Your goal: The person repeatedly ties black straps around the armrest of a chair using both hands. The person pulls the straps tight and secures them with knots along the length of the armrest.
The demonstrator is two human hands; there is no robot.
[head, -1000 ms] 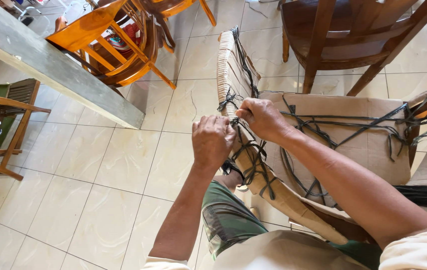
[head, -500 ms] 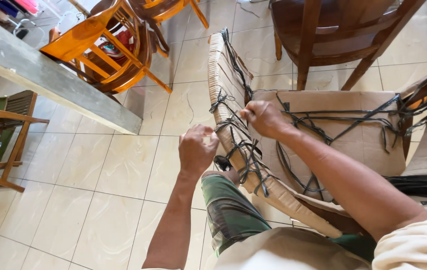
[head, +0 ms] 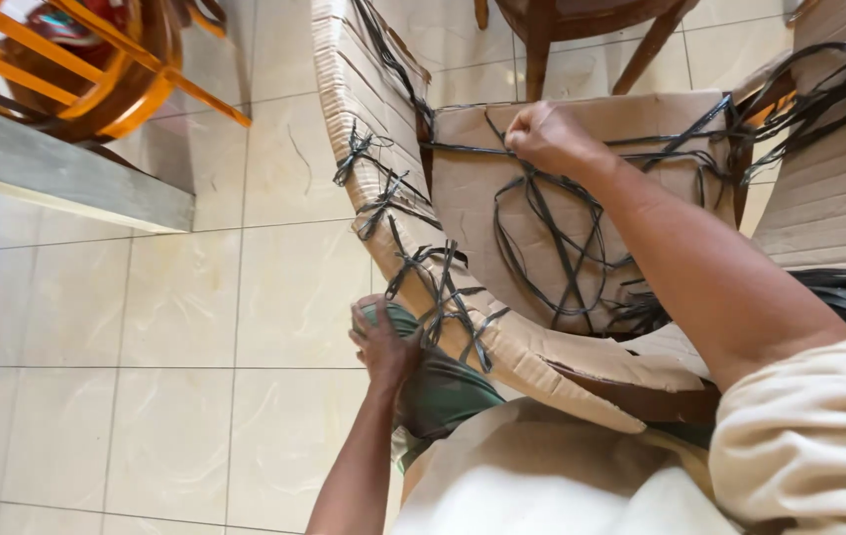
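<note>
The right hand (head: 545,136) had moved up to the seat panel (head: 581,198) of the paper-wrapped chair (head: 364,119), its grip pinched shut on a black cord (head: 463,149). The left hand (head: 383,342) had dropped from the knot to the knee (fingers loose, holding nothing). The knot on the armrest (head: 438,297) looked finished.

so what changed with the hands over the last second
The left hand let go of the black strapping on the cardboard-wrapped arm and dropped to the knee. The right hand moved from that arm over the wrapped seat panel, pinching a strap. The wrapped chair remains on the lap.
</note>
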